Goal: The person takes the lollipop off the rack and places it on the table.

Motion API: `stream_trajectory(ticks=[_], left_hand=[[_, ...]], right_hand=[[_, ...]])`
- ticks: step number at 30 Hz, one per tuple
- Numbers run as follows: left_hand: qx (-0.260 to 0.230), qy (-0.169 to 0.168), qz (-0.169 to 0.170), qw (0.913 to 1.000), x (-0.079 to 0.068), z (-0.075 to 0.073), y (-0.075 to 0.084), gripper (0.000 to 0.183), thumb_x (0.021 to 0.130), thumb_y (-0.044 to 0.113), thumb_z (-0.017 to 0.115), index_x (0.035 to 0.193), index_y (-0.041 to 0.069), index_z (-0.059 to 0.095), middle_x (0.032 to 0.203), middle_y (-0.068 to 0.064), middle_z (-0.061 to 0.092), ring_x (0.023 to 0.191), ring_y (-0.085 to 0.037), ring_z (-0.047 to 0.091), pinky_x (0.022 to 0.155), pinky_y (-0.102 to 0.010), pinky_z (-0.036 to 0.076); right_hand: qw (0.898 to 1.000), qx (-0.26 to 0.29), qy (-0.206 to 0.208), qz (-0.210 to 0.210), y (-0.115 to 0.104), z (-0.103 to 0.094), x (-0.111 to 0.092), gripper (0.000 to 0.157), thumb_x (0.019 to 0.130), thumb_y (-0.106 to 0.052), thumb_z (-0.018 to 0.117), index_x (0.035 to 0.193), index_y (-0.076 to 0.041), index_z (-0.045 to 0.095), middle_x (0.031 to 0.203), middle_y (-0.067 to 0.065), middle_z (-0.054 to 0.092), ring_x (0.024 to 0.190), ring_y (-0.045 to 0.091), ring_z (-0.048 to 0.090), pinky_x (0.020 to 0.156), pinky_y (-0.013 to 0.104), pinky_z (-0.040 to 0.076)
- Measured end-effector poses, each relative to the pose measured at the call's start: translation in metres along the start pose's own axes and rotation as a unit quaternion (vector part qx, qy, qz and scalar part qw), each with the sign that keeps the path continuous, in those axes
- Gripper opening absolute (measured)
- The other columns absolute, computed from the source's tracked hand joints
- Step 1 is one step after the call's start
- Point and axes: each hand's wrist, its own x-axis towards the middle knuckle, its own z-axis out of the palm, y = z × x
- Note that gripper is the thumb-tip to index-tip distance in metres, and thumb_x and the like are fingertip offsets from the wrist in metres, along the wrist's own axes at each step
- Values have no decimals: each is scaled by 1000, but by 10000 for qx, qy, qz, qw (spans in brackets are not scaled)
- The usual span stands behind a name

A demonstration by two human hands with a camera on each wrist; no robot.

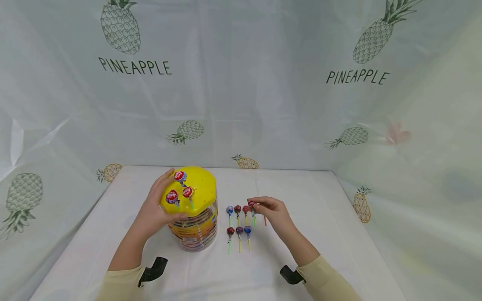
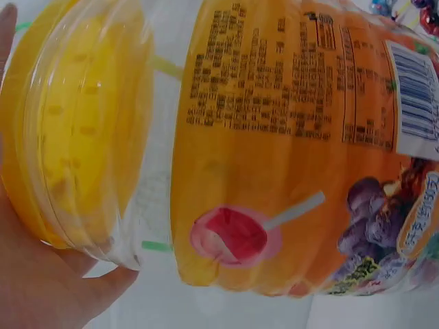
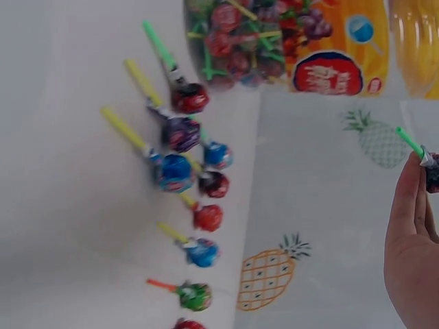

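My left hand [image 1: 152, 213] grips the yellow lid [image 1: 201, 188] of a clear candy jar [image 1: 199, 238], fingers at its far side and thumb along the near edge. Through the jar's wall in the right wrist view, many wrapped lollipops [image 3: 233, 41] show. An orange printed label [image 2: 274, 164] wraps the jar. To its right, my right hand [image 1: 276, 215] pinches a dark red lollipop with a green stick [image 3: 417, 142], raised over the table. Below and left of that hand lie two rows of lollipops, including a purple one [image 1: 239, 230] and a blue one [image 1: 247, 229].
A white cloth [image 1: 301, 188] covers the table. Behind it hangs a pale curtain [image 1: 241, 92] printed with pineapples. More lollipops, including a green one [image 3: 195, 296], lie further along the back row, partly hidden by the right hand in the head view.
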Motion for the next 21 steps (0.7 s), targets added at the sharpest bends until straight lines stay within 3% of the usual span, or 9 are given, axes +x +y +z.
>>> stream_trajectory(ticks=[4,6,9,11,13,14,18,21], left_hand=[[244,-126,71,9996,1,-1,-3,101,60,13,94,146,9,41,160,-2,17,139,-38,25,99,-63,40],[345,-134,96,9993,1,-1,-5,103,58,11,94,146,10,41,160,-2,17,139,-38,25,99,-63,40],[429,-108,105,9990,2,0,-5,103,59,11,94,147,11,40,159,-2,18,139,-38,26,99,-63,39],[429,-66,111,9990,2,1,-6,103,60,10,94,147,12,39,159,-3,18,139,-38,26,99,-64,39],[436,-14,123,9990,1,2,-5,104,60,11,94,148,13,39,159,-3,19,138,-38,26,99,-64,39],[433,18,127,9990,1,2,-5,104,60,11,94,148,13,38,159,-3,19,138,-38,26,99,-65,38],[439,136,32,9989,-1,5,-4,104,61,11,93,149,13,38,159,-3,19,137,-39,26,99,-65,38],[454,214,-107,9987,-2,8,-2,103,62,12,93,149,13,37,159,-4,18,137,-40,27,100,-65,38]], right_hand=[[9995,-257,-11,190,11,-7,-2,26,90,-10,70,115,-2,70,108,10,69,94,19,66,92,45,51],[9993,-266,-72,234,16,-10,-2,29,89,-7,70,117,2,68,105,13,70,92,18,68,108,49,35],[9990,-234,-162,350,25,-16,-2,30,89,0,68,118,7,64,102,18,71,89,16,69,110,55,29],[9983,-261,-159,503,31,-19,-2,30,89,1,66,118,8,64,103,22,70,88,17,69,107,54,34],[9970,-345,-100,682,37,-21,-2,29,89,2,66,118,7,64,110,21,67,89,18,69,91,52,50],[9961,-419,-59,774,40,-22,-2,29,89,1,67,117,6,65,109,21,68,88,19,69,88,48,52],[9929,-554,-130,1048,48,-25,-2,31,86,2,69,116,8,65,102,19,70,93,33,69,85,38,55],[9912,-560,-325,1154,56,-28,-1,31,86,3,69,115,12,62,96,23,70,94,36,69,84,37,55]])
